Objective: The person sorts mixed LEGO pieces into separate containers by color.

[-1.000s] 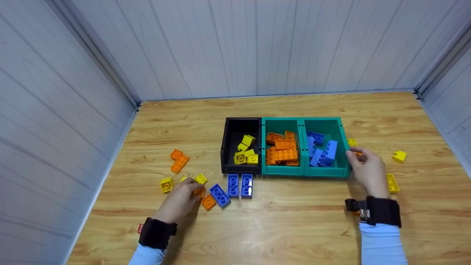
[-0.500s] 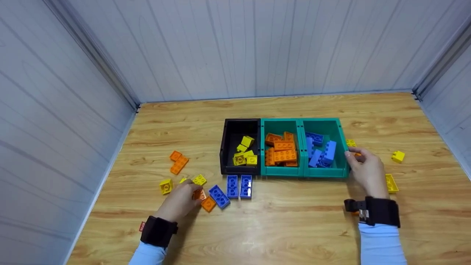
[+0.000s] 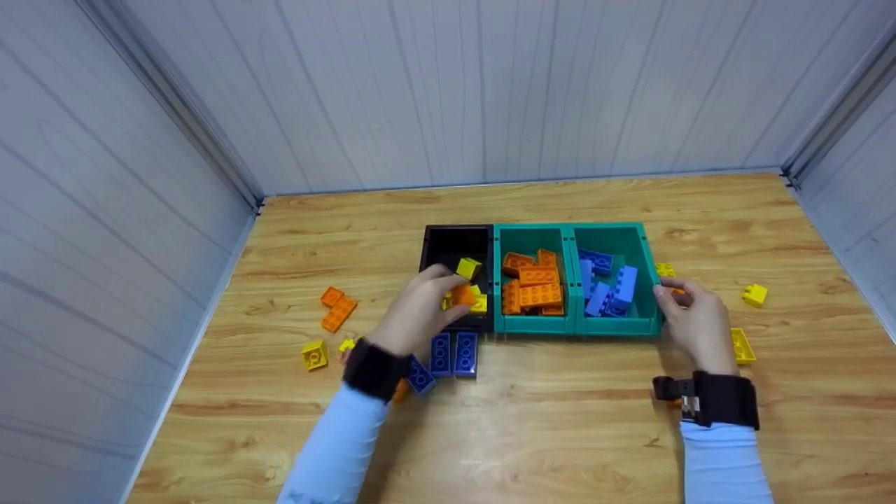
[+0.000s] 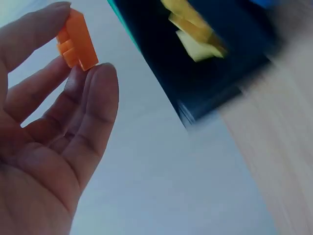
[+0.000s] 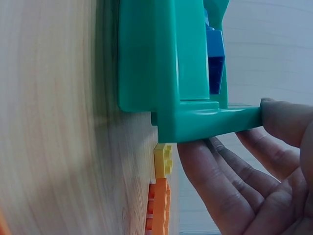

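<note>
Fingers of my left hand (image 3: 420,311) pinch a small orange plastic brick (image 4: 76,41) between thumb and fingertips, held in the air over the black plastic bin (image 3: 451,245) that holds yellow bricks (image 3: 468,268). My right hand (image 3: 693,322) rests against the right wall of the teal plastic bin (image 5: 190,117) of blue bricks (image 3: 624,283), thumb on its rim, fingers fairly straight below it. Beside that hand, a yellow brick (image 5: 163,160) lies on the wooden table (image 3: 560,420).
</note>
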`<state>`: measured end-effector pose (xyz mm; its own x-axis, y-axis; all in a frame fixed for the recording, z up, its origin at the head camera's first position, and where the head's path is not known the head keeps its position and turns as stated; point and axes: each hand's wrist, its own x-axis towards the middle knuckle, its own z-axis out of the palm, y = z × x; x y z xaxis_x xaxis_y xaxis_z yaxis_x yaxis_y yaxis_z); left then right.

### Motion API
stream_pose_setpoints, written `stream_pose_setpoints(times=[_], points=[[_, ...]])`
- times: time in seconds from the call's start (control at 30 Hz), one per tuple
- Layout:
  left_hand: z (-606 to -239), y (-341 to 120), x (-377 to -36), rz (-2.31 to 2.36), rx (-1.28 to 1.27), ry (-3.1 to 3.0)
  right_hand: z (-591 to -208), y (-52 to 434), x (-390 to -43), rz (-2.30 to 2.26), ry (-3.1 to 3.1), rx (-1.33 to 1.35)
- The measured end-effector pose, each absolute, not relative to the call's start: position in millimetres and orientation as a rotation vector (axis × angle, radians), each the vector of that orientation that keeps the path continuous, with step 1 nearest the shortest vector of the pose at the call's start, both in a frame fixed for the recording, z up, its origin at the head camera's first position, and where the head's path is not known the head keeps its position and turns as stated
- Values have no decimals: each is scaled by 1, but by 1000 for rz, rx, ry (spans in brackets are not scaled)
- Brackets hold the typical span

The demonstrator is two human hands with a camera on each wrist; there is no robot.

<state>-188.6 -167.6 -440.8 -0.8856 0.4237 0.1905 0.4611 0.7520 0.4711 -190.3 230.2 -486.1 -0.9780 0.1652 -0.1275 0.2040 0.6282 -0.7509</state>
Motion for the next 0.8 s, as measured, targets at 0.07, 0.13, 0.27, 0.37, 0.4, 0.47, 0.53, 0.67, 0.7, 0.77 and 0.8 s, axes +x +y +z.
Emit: stream_pose_setpoints(times=[0.07,0.13,0.27,0.37,0.4,0.47,0.53,0.67,0.7,0.77,0.8], points=[[-440,-149,-201,-788,-810,-2852,-486,230,-190,-1299,2798,311],[-440,-131,-213,-759,-869,-2848,-486,230,-190,-1301,2807,304],[-442,-100,-233,-696,-928,-2873,-485,228,-190,-1306,2823,300],[-442,-81,-244,-645,-930,-2910,-484,227,-190,-1307,2832,296],[-442,-76,-247,-631,-924,-2921,-484,227,-190,-1306,2839,289],[-441,-67,-254,-607,-911,-2941,-484,227,-190,-1308,2853,279],[-440,-59,-262,-584,-898,-2952,-484,228,-190,-1318,2864,272],[-441,-48,-277,-557,-886,-2977,-486,230,-189,-1330,2865,276],[-442,-46,-281,-546,-889,-2986,-486,231,-189,-1332,2856,283],[-443,-41,-286,-526,-897,-3007,-487,231,-189,-1332,2840,297],[-444,-39,-289,-513,-901,-3017,-488,232,-189,-1338,2828,307]])
